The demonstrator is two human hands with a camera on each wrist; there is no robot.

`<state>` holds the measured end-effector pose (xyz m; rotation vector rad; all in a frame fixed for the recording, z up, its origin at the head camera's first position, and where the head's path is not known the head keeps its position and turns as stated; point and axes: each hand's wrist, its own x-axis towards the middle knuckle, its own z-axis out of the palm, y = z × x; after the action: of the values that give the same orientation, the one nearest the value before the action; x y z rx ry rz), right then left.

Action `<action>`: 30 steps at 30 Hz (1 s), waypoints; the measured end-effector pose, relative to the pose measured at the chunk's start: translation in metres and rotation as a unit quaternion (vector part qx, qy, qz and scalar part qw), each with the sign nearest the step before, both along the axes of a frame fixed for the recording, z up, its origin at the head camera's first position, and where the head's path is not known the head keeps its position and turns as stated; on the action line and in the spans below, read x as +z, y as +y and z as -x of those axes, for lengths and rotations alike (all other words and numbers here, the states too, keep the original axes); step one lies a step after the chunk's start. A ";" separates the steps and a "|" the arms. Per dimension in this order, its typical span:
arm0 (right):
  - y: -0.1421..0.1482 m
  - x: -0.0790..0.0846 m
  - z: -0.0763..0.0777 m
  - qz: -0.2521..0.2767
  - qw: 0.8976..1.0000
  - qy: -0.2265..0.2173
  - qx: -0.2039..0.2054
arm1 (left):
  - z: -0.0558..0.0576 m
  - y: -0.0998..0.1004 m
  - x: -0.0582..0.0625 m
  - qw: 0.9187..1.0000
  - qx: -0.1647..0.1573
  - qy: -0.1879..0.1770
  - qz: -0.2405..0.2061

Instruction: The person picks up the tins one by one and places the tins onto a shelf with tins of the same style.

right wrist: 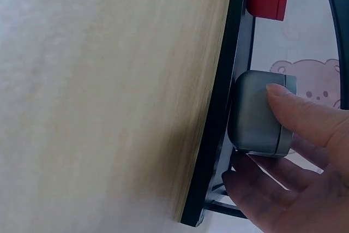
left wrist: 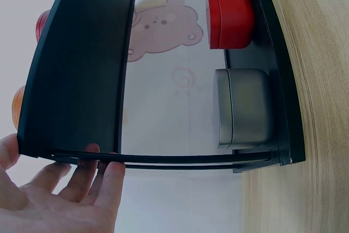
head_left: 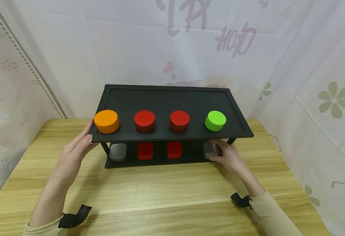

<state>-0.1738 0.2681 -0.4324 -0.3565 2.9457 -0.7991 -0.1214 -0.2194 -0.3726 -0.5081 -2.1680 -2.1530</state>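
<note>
A black two-tier shelf (head_left: 160,101) stands on the wooden table. My left hand (head_left: 73,152) holds the left end of its upper tier, thumb at the front corner and fingertips against the side bar below. At the right end of the lower tier, my right hand (head_left: 228,157) grips a grey square tin (right wrist: 259,113). The thumb lies on the tin's front face in the right wrist view; the other fingers reach around its side, partly hidden. That tin touches or nearly touches the lower tier; I cannot tell which.
Along the upper tier sit an orange round tin (head_left: 106,122), two red round tins (head_left: 144,122) and a green round tin (head_left: 215,121). The lower tier also bears another grey tin (head_left: 118,152) and two red square tins (head_left: 145,151). A printed cloth (head_left: 131,49) hangs behind.
</note>
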 end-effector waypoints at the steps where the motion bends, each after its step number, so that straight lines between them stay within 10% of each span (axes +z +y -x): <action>1: -0.001 0.000 0.001 0.000 1.000 -0.001 0.003 | 0.000 0.000 0.000 1.000 0.000 0.000 0.000; 30: -0.009 -0.003 0.010 -0.005 1.000 -0.017 0.003 | 0.000 -0.001 -0.002 1.000 0.003 -0.005 -0.002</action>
<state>-0.1838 0.2595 -0.4350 -0.3464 2.9156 -0.7812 -0.1218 -0.2203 -0.3741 -0.4911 -2.1678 -2.1596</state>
